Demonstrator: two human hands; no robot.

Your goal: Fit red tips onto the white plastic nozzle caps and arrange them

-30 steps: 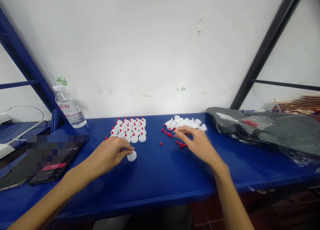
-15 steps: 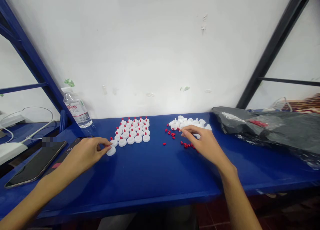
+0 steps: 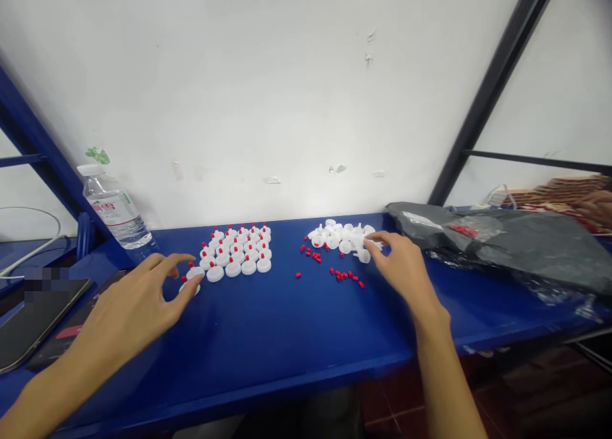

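Note:
My left hand (image 3: 131, 302) is open, with thumb and forefinger spread around a white nozzle cap with a red tip (image 3: 190, 287) at the near left corner of a block of similar caps. These white caps (image 3: 233, 269) stand upright in close rows, red tips upward. On the right, my right hand (image 3: 404, 267) pinches at the edge of a pile of loose white nozzle caps (image 3: 345, 246); its fingertips are closed on one of them, mostly hidden. Small red tips (image 3: 340, 276) lie scattered in front of that pile.
A water bottle (image 3: 117, 213) stands at the back left by the wall. Two phones, one a dark phone (image 3: 45, 315), lie at the left. A grey plastic bag (image 3: 430, 232) rests on the right of the blue table (image 3: 268, 343), beside a dark rack post (image 3: 478, 107).
My left hand has opened off the front-left cap, which now shows a red tip. My right hand has shifted to the right side of the white pile. The view has turned slightly right.

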